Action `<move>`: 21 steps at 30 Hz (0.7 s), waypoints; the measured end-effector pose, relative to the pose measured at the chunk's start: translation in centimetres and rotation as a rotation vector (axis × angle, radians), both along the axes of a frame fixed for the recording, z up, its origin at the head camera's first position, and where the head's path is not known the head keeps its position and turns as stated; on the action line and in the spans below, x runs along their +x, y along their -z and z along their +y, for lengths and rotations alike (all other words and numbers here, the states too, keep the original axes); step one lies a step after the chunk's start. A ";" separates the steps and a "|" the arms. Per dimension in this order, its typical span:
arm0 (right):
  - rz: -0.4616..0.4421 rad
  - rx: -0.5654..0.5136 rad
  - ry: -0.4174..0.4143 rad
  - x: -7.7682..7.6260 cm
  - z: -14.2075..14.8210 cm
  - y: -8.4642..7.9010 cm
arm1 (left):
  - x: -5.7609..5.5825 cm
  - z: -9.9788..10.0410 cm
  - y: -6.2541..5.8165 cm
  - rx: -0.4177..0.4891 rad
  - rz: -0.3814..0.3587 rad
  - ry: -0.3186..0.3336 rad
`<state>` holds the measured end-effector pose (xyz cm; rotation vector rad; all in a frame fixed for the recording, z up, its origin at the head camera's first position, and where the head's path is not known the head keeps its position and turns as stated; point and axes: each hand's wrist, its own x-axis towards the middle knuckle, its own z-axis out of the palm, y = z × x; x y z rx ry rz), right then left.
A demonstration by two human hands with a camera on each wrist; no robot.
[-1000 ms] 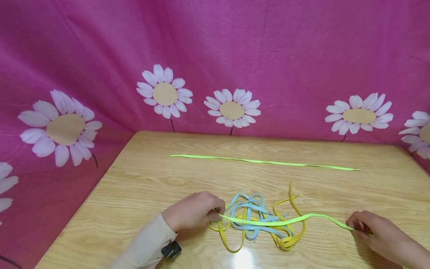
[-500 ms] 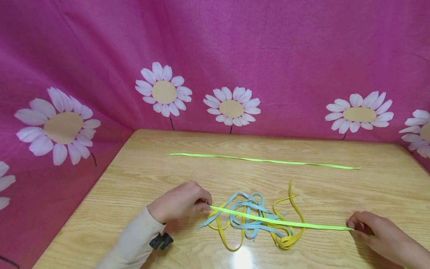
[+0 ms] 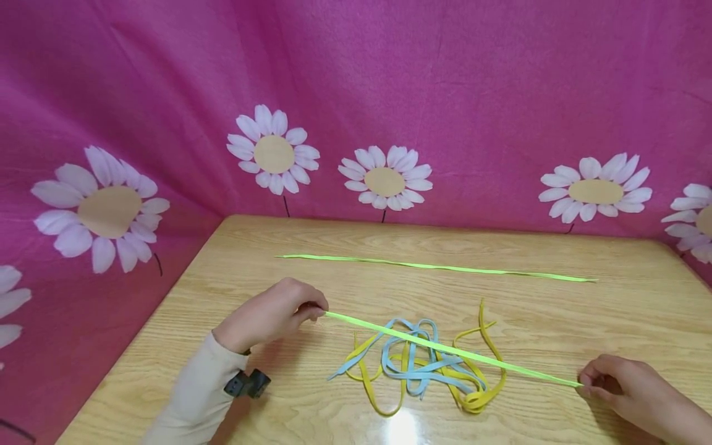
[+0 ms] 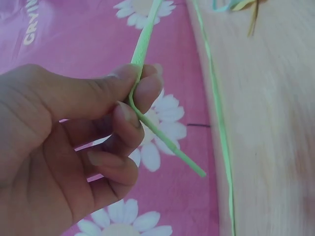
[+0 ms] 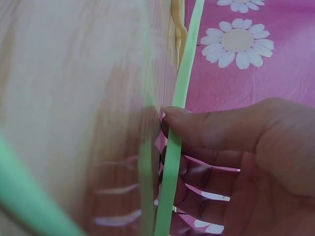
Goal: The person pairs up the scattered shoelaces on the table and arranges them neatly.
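While left fingers (image 4: 149, 92) and right fingers (image 5: 211, 179) pinch green lace (image 3: 453, 350) | table (image 3: 167, 358) shows between tangle (image 3: 421, 374), far lace (image 3: 436, 267), edge (image 3: 445, 228)

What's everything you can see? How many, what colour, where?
Table: one, light brown, centre
Cloth: count unclear, pink, behind table
Flowers: six in head view, white, on cloth
Letters: several, pale, on cloth
Lying lace: one, green, table's far side
Blue lacing: count unclear, blue, mid-table
Yellow lacing: count unclear, yellow, tangled there
Held lace: one, green, stretched above tangle
Gadget: one, black, lower left
Sleeve: one, cream, left arm
Left hand: one, bare, pinching held lace
Right hand: one, bare, pinching same lace
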<state>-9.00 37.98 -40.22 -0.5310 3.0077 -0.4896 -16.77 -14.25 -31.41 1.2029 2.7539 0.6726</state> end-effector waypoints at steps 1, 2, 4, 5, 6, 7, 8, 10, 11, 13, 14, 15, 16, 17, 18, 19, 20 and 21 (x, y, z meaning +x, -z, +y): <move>0.010 -0.002 -0.005 0.0 0.0 0.0 | 0.0 -0.2 -0.1 0.001 0.011 -0.002; -0.003 -0.001 0.002 0.0 0.0 0.0 | -0.1 -0.4 -0.3 0.001 0.013 -0.009; 0.007 -0.015 -0.007 0.0 0.1 0.0 | -0.1 -0.8 -0.5 -0.001 0.019 -0.025; 0.009 -0.016 -0.009 0.0 0.1 0.0 | -0.1 -0.9 -0.5 -0.001 0.019 -0.033; 0.000 -0.014 -0.005 0.0 0.1 -0.1 | -0.2 -1.1 -0.6 0.000 0.021 -0.040; -0.001 -0.015 -0.009 0.0 0.1 -0.2 | -0.2 -1.3 -0.7 0.004 0.021 -0.048; -0.009 -0.011 -0.005 0.0 0.0 -0.2 | -0.2 -1.5 -0.8 0.010 0.018 -0.058; -0.028 0.008 0.015 -0.1 -0.1 -0.4 | -0.2 -2.0 -0.9 0.023 0.028 -0.061; -0.033 0.015 0.025 -0.1 -0.2 -0.5 | -0.2 -2.1 -1.0 0.030 0.036 -0.062; -0.047 0.021 0.039 -0.2 -0.3 -0.6 | -0.3 -2.5 -1.1 0.040 0.043 -0.058; -0.043 0.023 0.041 -0.2 -0.3 -0.7 | -0.3 -2.7 -1.1 0.043 0.045 -0.060; -0.045 0.024 0.050 -0.2 -0.3 -0.7 | -0.4 -2.9 -1.1 0.045 0.049 -0.062; -0.032 0.015 0.043 -0.1 -0.3 -0.7 | -0.5 -3.1 -1.1 0.047 0.052 -0.067; -0.015 0.008 0.034 -0.1 -0.3 -0.7 | -0.6 -3.3 -1.1 0.049 0.055 -0.074; -0.008 0.005 0.028 0.0 -0.2 -0.7 | -0.7 -3.5 -1.0 0.051 0.055 -0.084; 0.005 0.008 0.031 0.0 -0.2 -0.6 | -0.7 -3.7 -1.0 0.053 0.056 -0.096; 0.010 0.011 0.038 0.0 -0.2 -0.7 | -0.8 -4.0 -1.0 0.054 0.061 -0.110; 0.009 0.013 0.046 -0.1 -0.1 -0.7 | -0.9 -4.2 -1.0 0.055 0.069 -0.121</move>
